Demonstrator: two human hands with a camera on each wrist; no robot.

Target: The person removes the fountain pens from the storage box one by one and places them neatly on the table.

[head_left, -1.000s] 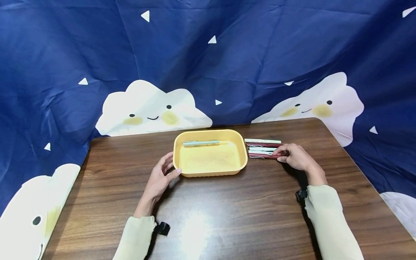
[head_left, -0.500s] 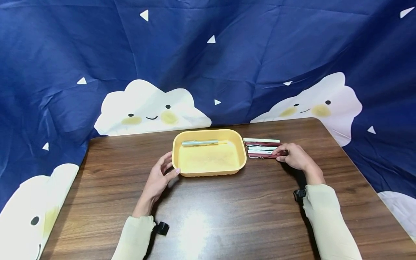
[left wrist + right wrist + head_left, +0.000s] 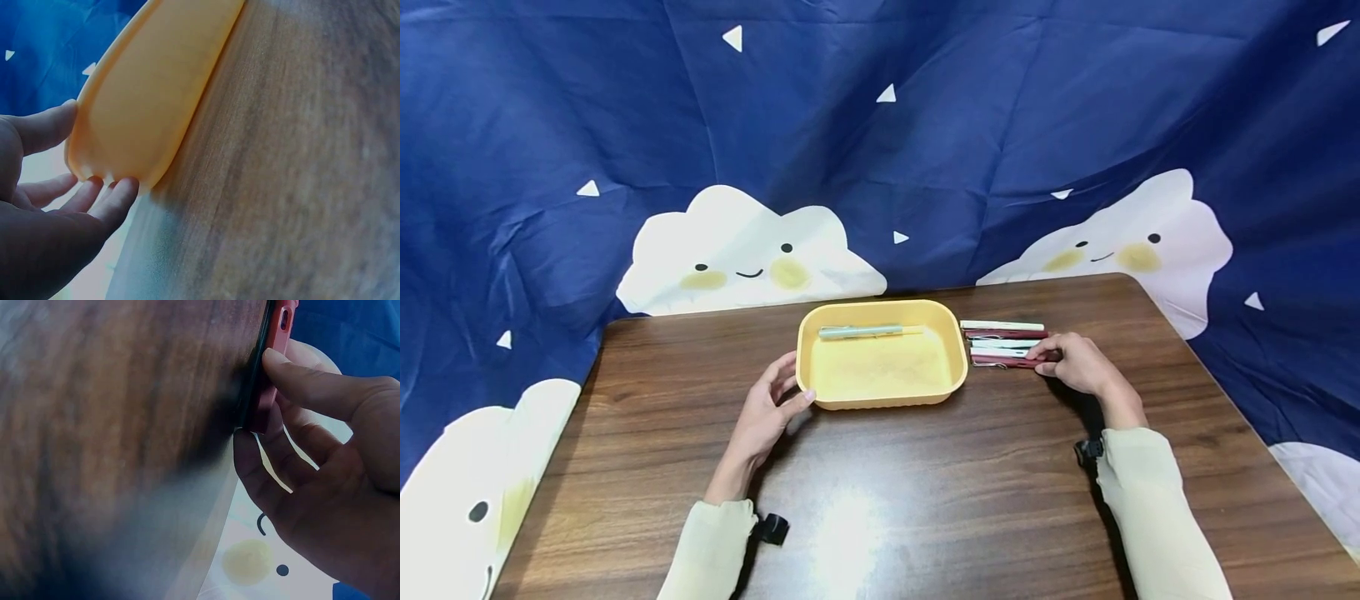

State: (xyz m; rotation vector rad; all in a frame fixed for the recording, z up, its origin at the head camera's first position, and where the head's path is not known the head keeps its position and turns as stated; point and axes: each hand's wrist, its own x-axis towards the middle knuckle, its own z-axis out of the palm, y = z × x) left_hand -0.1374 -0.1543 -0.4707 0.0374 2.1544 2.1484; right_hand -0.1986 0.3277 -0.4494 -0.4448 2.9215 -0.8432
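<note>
A yellow plastic tray (image 3: pixel 880 397) sits on the table, with a pale blue-green pen (image 3: pixel 859 332) lying inside along its far side. My left hand (image 3: pixel 769 408) holds its near left corner; the left wrist view shows the thumb (image 3: pixel 53 127) against the rim and fingertips against the end wall. Several capped pens lie side by side just right of the tray, among them a white pen (image 3: pixel 1002 326) at the back. At the front is a dark red pen (image 3: pixel 996 362); my right hand (image 3: pixel 1078 365) pinches its right end, thumb on the barrel in the right wrist view.
The dark brown wooden table (image 3: pixel 910 483) has its far edge close behind the tray. A blue cloth (image 3: pixel 820 100) with white clouds hangs beyond it. A glare spot (image 3: pixel 846 542) shines near the front.
The whole head view has shifted slightly to the left. Both hands, the tray and the pens keep about the same places relative to each other.
</note>
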